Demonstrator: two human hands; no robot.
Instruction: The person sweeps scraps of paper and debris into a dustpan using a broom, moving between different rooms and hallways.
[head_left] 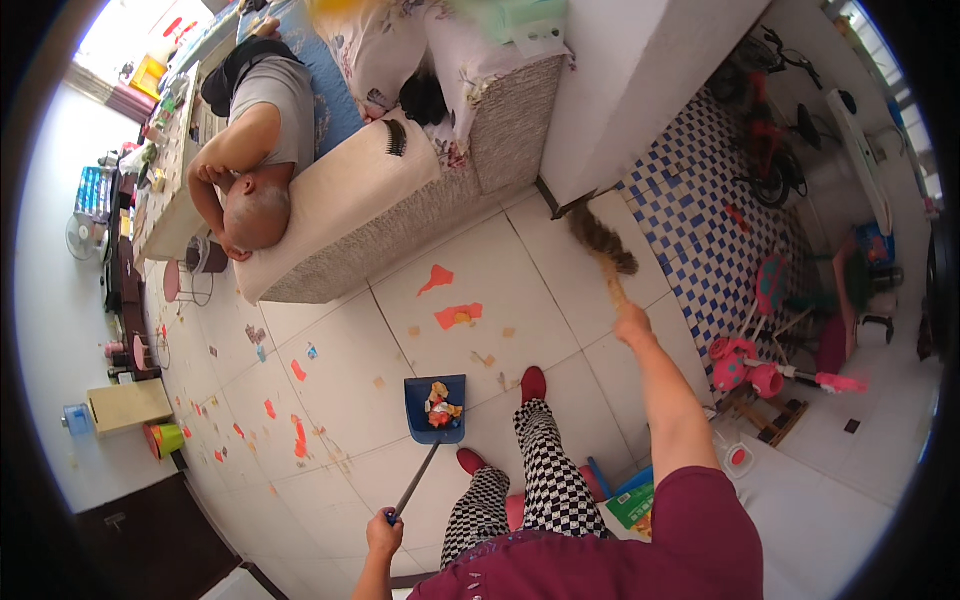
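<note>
My left hand (384,532) is wrapped round the grey handle of a blue dustpan (436,386). The pan rests on the tiled floor in front of my feet. Crumpled scraps of trash (440,408), yellowish, white and red, lie inside it. With my arm stretched forward to the right, my right hand (632,324) grips the handle of a broom (602,243). Its brown bristles are by the foot of the white pillar, near the blue-and-white checkered floor. Between dustpan and sofa lie red paper scraps (459,316) and small tan bits.
More red scraps (300,438) litter the floor at left. A person lies on the sofa (350,220), head on its armrest. A white pillar (620,90) stands ahead. A pink child's scooter (740,365) and a bicycle (770,150) are at right; a bin (163,440) is far left.
</note>
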